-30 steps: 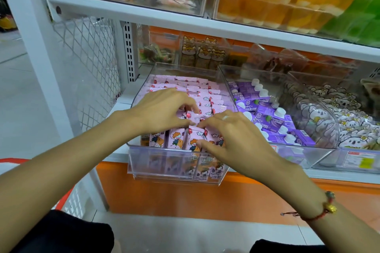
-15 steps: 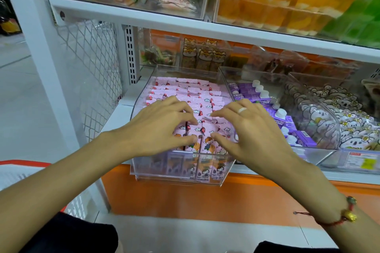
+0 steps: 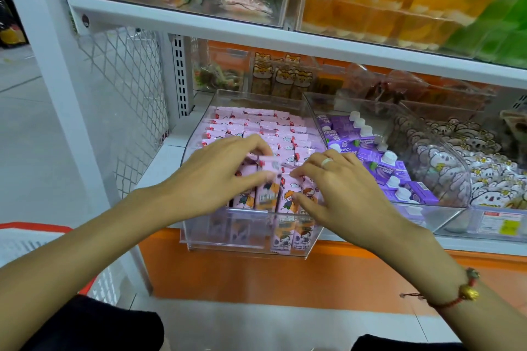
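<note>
A clear plastic bin [image 3: 228,234] on the lower shelf holds several rows of small pink snack packets [image 3: 256,125] with cartoon figures. My left hand [image 3: 216,177] is over the front rows, its thumb and fingers pinching one pink packet [image 3: 268,191] that stands a little above the others. My right hand [image 3: 336,188], with a ring on one finger, lies beside it, its fingertips on the tops of the front packets and its thumb against the packet fronts. The packets under both palms are hidden.
A bin of purple cartons [image 3: 379,162] stands to the right, then a bin of koala-print packs [image 3: 467,168]. An upper shelf [image 3: 256,34] with clear bins overhangs. A wire mesh panel [image 3: 125,100] closes the left side. A red-rimmed basket [image 3: 37,239] sits at lower left.
Both hands shifted slightly back over the front rows. My left hand has pinched one packet and raised it a little out of its row.
</note>
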### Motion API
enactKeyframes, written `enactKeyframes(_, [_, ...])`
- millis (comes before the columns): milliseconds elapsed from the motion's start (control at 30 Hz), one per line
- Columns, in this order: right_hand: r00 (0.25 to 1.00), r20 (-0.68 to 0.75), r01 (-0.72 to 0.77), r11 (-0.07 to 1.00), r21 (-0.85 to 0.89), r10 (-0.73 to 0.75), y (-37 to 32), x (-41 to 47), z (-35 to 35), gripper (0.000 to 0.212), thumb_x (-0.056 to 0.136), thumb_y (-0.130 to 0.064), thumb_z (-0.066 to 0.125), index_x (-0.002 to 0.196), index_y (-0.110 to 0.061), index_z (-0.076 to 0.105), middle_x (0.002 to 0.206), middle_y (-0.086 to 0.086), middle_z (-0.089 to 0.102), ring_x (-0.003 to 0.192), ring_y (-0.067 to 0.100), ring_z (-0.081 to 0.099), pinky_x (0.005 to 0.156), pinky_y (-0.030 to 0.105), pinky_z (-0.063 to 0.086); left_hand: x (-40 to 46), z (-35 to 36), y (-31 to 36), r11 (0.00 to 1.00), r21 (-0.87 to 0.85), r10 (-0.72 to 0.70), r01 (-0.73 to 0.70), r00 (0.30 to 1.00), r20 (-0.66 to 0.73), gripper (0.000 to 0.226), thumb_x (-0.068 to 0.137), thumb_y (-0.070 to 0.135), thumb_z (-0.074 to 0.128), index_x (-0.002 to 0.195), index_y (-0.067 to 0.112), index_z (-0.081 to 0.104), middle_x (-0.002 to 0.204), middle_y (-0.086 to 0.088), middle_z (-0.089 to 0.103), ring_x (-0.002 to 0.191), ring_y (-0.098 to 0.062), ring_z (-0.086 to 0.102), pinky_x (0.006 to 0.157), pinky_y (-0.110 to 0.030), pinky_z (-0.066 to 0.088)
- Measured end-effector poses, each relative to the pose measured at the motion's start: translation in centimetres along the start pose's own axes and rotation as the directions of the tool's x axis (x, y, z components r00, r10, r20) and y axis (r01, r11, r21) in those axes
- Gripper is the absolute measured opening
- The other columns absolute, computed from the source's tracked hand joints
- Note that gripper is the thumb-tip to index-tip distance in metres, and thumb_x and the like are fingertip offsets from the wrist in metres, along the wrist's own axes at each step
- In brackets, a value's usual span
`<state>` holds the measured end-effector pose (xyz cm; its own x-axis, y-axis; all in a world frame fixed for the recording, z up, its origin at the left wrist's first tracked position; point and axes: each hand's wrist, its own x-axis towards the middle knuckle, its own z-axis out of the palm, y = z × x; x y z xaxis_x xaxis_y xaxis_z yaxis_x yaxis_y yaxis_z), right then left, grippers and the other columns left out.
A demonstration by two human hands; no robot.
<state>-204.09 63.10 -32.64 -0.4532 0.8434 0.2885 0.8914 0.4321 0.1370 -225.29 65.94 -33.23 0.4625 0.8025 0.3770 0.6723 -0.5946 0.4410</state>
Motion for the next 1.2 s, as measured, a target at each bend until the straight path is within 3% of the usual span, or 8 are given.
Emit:
enactKeyframes(100, [0.998,-0.063,0.024,1.000,-0.015,-0.025,0.0,0.3,-0.3,0.035,0.094,-0.044,0.048,0.122,-0.026,0.059,0.117,-0.005,0.059,0.111,0.018,0.045,0.087,0.029,0.026,0.3,-1.4,0.8,0.933,-0.359,-0.088,0.008,0.974,-0.207,0.029,0.087,0.047,0.055,0.112,0.032,0.052,0.110,0.028,0.060,0.104,0.009,0.058,0.086,-0.017,0.046])
enactKeyframes(233, [0.895,-0.401,0.016,0.884,0.468,0.196,-1.0,0.6,-1.7,0.033,0.096,-0.038,0.045,0.114,-0.020,0.065,0.108,-0.007,0.061,0.102,0.014,0.048,0.088,0.021,0.036,0.7,-2.3,2.1,0.795,-0.601,-0.201,-0.082,0.899,-0.389,0.019,0.091,0.026,0.062,0.109,0.029,0.056,0.113,0.010,0.066,0.097,0.000,0.065,0.087,-0.020,0.051])
enactKeyframes(333, [0.944,-0.192,-0.047,0.688,0.725,0.267,-2.4,0.7,-1.8,0.042,0.091,-0.051,0.047,0.125,-0.028,0.055,0.112,-0.015,0.056,0.104,0.004,0.048,0.092,0.013,0.034,0.5,-1.7,3.1,0.742,-0.667,-0.226,-0.063,0.913,-0.338,0.027,0.085,0.035,0.063,0.110,0.026,0.059,0.111,0.011,0.069,0.100,-0.003,0.066,0.090,-0.026,0.053])
enactKeyframes(500, [0.955,0.083,-0.160,0.257,0.953,0.285,-3.0,1.1,-1.5,0.029,0.092,-0.023,0.057,0.120,-0.015,0.059,0.105,0.017,0.065,0.081,0.009,0.063,0.081,0.030,0.051,0.1,-0.2,3.3,0.679,-0.734,-0.279,-0.017,0.919,-0.279,0.040,0.086,0.031,0.064,0.125,0.024,0.056,0.113,0.012,0.067,0.101,0.000,0.065,0.086,-0.017,0.052])
enactKeyframes(600, [0.914,0.238,-0.262,0.032,0.964,0.328,-2.6,1.2,-1.2,0.035,0.091,-0.025,0.059,0.123,-0.013,0.057,0.101,0.004,0.069,0.092,0.008,0.064,0.088,0.028,0.049,-0.1,0.5,3.3,0.745,-0.667,-0.248,-0.001,0.928,-0.279,0.031,0.090,0.015,0.064,0.117,0.028,0.058,0.112,0.016,0.064,0.100,0.003,0.060,0.082,-0.013,0.049])
enactKeyframes(867, [0.897,0.233,-0.217,-0.087,0.972,0.376,-2.6,1.2,-0.9,0.029,0.089,-0.021,0.062,0.115,-0.009,0.059,0.093,0.001,0.070,0.091,0.015,0.067,0.085,0.026,0.052,-0.6,1.4,3.8,0.860,-0.511,-0.161,0.007,0.952,-0.259,0.044,0.069,0.029,0.076,0.106,0.039,0.053,0.107,0.025,0.057,0.097,-0.006,0.057,0.081,-0.027,0.054])
enactKeyframes(1133, [0.925,0.093,-0.040,-0.149,0.988,0.370,-2.0,1.3,-1.4,0.049,0.090,-0.013,0.057,0.137,-0.016,0.045,0.123,-0.006,0.065,0.115,0.005,0.059,0.097,0.021,0.047,-0.4,1.0,3.2,0.909,-0.414,-0.073,-0.050,0.958,-0.277,0.039,0.090,0.022,0.066,0.121,0.038,0.049,0.114,0.022,0.062,0.107,0.001,0.059,0.090,-0.024,0.050])
enactKeyframes(1200, [0.931,0.044,-0.020,-0.069,0.997,0.363,-2.0,1.2,-1.6,0.038,0.094,-0.009,0.052,0.131,-0.019,0.051,0.120,-0.007,0.066,0.112,0.003,0.060,0.097,0.019,0.047,-0.4,1.1,3.1,0.911,-0.408,-0.058,-0.062,0.960,-0.275,0.030,0.094,0.020,0.060,0.118,0.034,0.050,0.117,0.021,0.063,0.113,0.004,0.057,0.097,-0.026,0.048])
